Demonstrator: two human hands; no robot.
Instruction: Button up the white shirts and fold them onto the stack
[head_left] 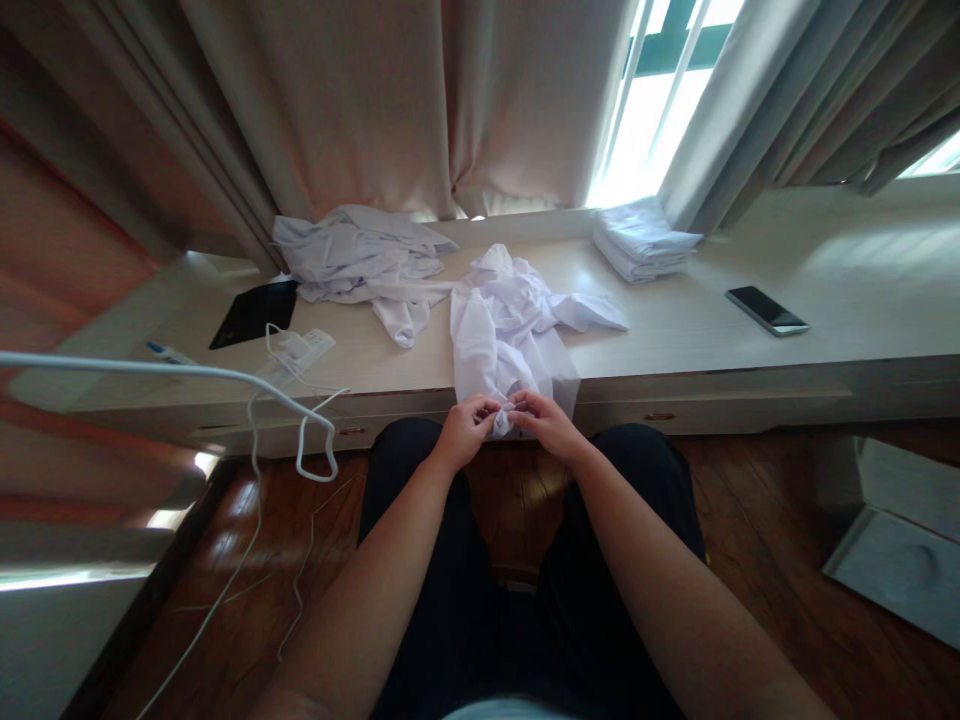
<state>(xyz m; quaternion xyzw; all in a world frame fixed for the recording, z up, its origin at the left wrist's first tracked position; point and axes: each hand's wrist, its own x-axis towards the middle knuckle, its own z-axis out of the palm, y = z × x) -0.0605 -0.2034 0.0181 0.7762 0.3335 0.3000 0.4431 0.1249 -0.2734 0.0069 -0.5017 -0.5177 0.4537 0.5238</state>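
A white shirt-like garment lies crumpled on the pale counter and hangs over its front edge. At the hanging end, my left hand pinches a bunched bit of the cloth. My right hand grips the same bunch from the other side, and the fingertips of both hands nearly meet. Which part of the garment is pinched is too small to tell. A loose pile of white cloth lies to the left, touching or close to the garment. Toward the window sits a neatly folded white stack.
On the counter lie a phone at right, and a black flat case, a power strip and a pen at left. A bent white rod crosses the left side. A box stands on the floor at right.
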